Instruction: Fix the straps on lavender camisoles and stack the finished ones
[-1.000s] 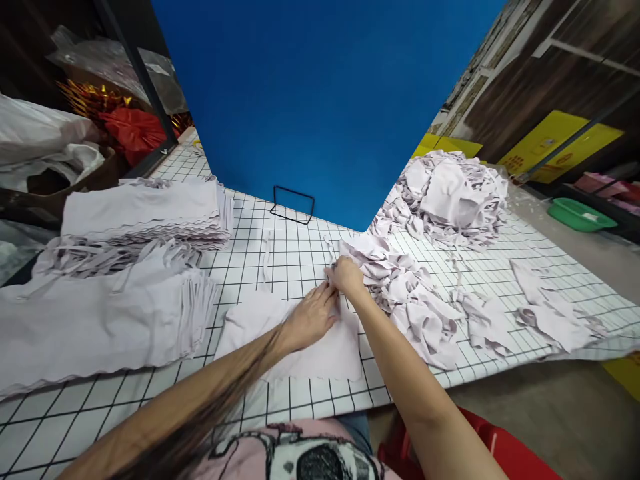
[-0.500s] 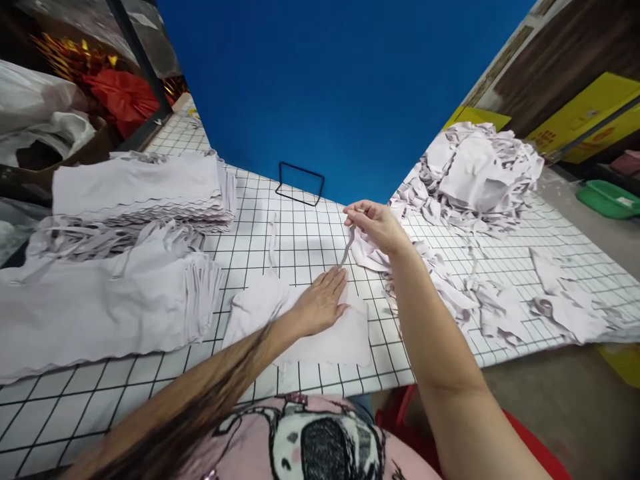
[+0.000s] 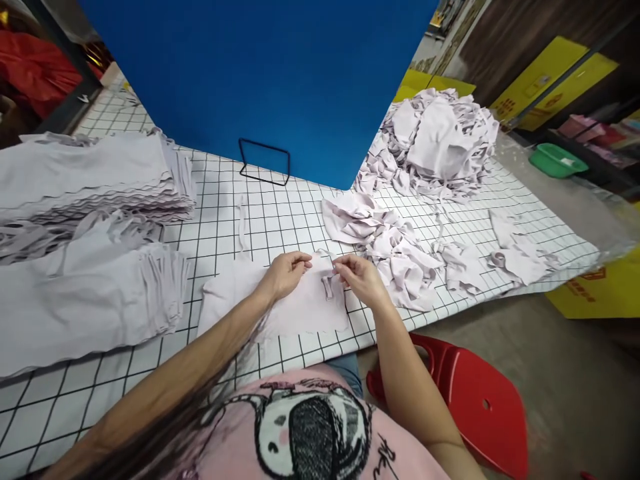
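A pale lilac-white fabric piece [image 3: 300, 317] lies flat on the table in front of me. Above its far right part, my left hand [image 3: 286, 277] and my right hand [image 3: 362, 280] face each other a short way apart. My right thumb and fingers pinch a narrow fabric strip [image 3: 327, 287], which hangs in a small loop over the piece. The left fingertips are pinched together at the strip's other side; their exact hold is partly hidden by the fingers.
Stacks of cut fabric [image 3: 90, 293] stand at the left. Loose fabric scraps [image 3: 400, 260] lie right of my hands, with a large scrap heap [image 3: 440, 143] behind. A black wire frame [image 3: 265, 162] rests against a blue board [image 3: 260, 80]. A red chair [image 3: 485, 407] is at lower right.
My left hand has risen from lying flat on the fabric to a pinch near the strip. My right hand has come down and closer to it. The view has shifted rightward.
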Action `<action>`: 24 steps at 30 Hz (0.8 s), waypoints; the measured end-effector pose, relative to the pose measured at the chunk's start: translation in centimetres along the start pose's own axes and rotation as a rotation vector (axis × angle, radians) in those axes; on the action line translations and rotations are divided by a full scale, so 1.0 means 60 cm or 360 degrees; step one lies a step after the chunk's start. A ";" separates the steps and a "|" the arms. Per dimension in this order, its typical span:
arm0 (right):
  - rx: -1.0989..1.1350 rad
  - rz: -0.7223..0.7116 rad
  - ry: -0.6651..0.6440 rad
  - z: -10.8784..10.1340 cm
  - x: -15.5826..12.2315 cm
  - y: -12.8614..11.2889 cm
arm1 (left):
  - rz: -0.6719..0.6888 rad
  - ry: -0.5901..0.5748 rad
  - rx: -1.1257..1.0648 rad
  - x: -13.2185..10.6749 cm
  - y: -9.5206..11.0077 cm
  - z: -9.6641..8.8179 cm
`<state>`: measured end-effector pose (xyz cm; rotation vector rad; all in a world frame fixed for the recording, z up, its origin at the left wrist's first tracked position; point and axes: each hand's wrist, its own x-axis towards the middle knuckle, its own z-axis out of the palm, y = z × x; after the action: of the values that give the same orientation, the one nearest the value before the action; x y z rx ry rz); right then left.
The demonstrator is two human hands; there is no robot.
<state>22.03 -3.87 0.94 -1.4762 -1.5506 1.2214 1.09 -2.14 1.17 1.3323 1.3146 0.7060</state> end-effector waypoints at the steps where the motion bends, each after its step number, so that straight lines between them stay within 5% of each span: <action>1: -0.0082 0.0047 0.0101 -0.003 0.008 0.005 | -0.0051 0.0046 -0.0017 -0.001 0.004 0.000; 6: -0.0675 0.0131 0.0294 0.002 0.046 0.008 | -0.0244 -0.0009 -0.0131 0.005 0.026 0.011; 10: -0.1025 -0.0155 0.0262 0.026 0.047 -0.018 | -0.0334 -0.0153 -0.0277 0.024 0.031 0.028; 14: -0.0917 -0.0282 -0.0123 0.031 0.021 -0.052 | -0.0399 -0.0064 -0.0439 0.045 0.030 0.031; 19: -0.0377 -0.0075 -0.0724 -0.005 -0.013 -0.066 | -0.0493 -0.0002 -0.0642 0.059 0.032 0.013; 24: -0.0220 0.0012 -0.1015 -0.024 -0.046 -0.055 | -0.0563 0.0035 -0.0789 0.060 0.030 0.002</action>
<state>22.54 -6.10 4.89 -1.2306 -2.0702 1.7283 2.49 1.56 1.85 0.6766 1.2454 0.7365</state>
